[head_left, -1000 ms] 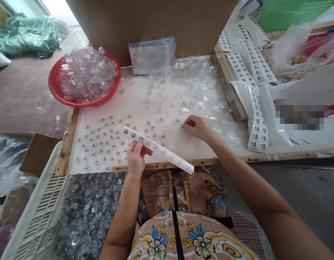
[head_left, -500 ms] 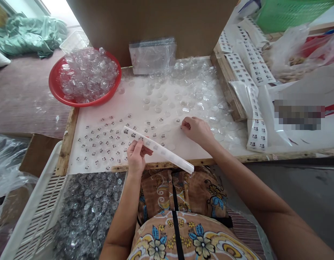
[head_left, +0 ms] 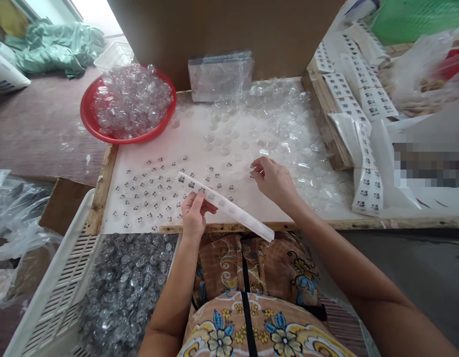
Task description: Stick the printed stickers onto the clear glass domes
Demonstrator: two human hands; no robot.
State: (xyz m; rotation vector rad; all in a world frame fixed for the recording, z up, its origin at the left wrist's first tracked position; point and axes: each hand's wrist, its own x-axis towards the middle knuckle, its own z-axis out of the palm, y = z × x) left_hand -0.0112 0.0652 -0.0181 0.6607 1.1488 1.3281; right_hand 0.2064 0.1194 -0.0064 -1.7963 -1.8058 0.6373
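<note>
Head view: a long white sticker strip [head_left: 225, 206] is held in the left hand [head_left: 194, 216], pinched between thumb and fingers near its far-left end; the strip runs diagonally to the near right, its free end past the bench [head_left: 229, 163] front edge. The right hand [head_left: 274, 181] is set over the white bench top, fingertips pinched narrow at a small clear dome [head_left: 256, 172]; whether something is gripped cannot be told. Stickered domes [head_left: 147, 198] are spread left of the strip, bare clear domes [head_left: 274, 129] far and right. A red bowl [head_left: 88, 119] of clear domes sits at far left. A white crate [head_left: 58, 297] of finished pieces is seen at near left. More sticker sheets [head_left: 363, 94] are stacked at the right.
</note>
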